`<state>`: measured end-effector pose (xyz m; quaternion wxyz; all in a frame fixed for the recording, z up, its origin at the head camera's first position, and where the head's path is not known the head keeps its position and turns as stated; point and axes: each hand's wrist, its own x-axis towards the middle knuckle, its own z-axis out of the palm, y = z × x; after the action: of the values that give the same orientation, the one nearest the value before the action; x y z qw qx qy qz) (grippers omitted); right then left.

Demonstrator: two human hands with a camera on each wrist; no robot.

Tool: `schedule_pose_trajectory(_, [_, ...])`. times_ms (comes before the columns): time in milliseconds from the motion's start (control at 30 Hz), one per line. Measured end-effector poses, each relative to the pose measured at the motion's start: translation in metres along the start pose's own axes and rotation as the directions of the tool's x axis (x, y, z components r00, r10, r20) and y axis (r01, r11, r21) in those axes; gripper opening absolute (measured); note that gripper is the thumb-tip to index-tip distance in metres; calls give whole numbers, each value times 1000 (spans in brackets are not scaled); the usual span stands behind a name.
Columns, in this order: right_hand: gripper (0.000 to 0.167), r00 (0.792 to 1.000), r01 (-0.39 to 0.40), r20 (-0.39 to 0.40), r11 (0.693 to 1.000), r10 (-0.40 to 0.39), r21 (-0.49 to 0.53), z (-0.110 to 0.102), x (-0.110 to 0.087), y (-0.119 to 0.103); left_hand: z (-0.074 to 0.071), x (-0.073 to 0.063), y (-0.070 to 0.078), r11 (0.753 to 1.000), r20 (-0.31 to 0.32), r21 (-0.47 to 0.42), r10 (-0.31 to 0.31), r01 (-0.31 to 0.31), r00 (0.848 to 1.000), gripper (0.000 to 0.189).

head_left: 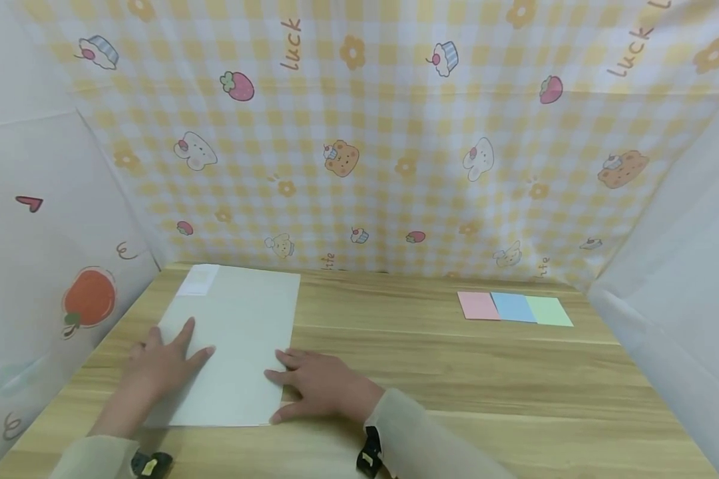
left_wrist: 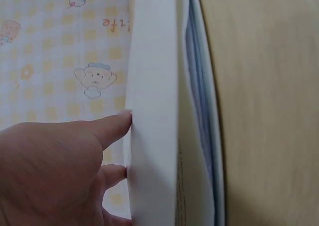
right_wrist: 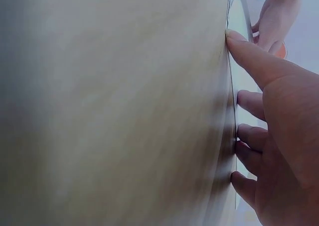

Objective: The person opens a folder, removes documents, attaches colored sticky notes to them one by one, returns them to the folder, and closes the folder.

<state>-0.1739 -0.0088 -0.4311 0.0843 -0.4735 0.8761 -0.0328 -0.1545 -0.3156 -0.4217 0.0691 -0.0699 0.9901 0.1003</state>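
Observation:
A white, folder-like booklet [head_left: 239, 326] lies flat on the wooden table at the left, a small white label at its far left corner. In the left wrist view, sheets [left_wrist: 192, 151] show between its covers, slightly parted along one edge. My left hand [head_left: 162, 366] rests on its left side with fingers spread. At the lower right edge, my right hand [head_left: 320, 386] touches the booklet, its fingers extended and the thumb near the front corner. The right wrist view shows those fingertips [right_wrist: 244, 131] along the edge. Neither hand pinches anything that I can see.
Pink [head_left: 478, 305], blue [head_left: 514, 307] and green [head_left: 549, 311] paper squares lie in a row at the back right of the wooden table [head_left: 455, 372]. A yellow checked cloth [head_left: 383, 133] hangs behind, with white cloth on both sides.

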Motion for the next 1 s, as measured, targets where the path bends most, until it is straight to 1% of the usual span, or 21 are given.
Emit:
schedule_pose_trajectory(167, [76,1000,-2,-12,1000,3,22,1,-10,7,6,-3,13,1000,-50,19,24,-23,998,92])
schedule_pose_trajectory(300, [76,1000,-12,-12,999,12,46,0,-19,11,10,-4,24,999,-68,19,26,-25,997,89])
schedule_pose_trajectory(533, [76,1000,-25,-7,997,25,75,0,-32,17,9,-10,41,1000,-46,-10,8,-8,999,84])
schedule_pose_trajectory(667, [76,999,-35,-15,995,36,91,3,-40,21,11,-14,53,1000,-60,4,17,-17,998,82])
schedule_pose_trajectory(800, [77,999,-37,-29,994,40,98,7,-50,27,13,-16,65,1000,-68,-1,20,-20,997,81])
schedule_pose_trajectory(1000, [76,998,-32,-55,993,38,109,9,-66,36,14,-17,83,1000,-42,-26,16,-17,999,81])
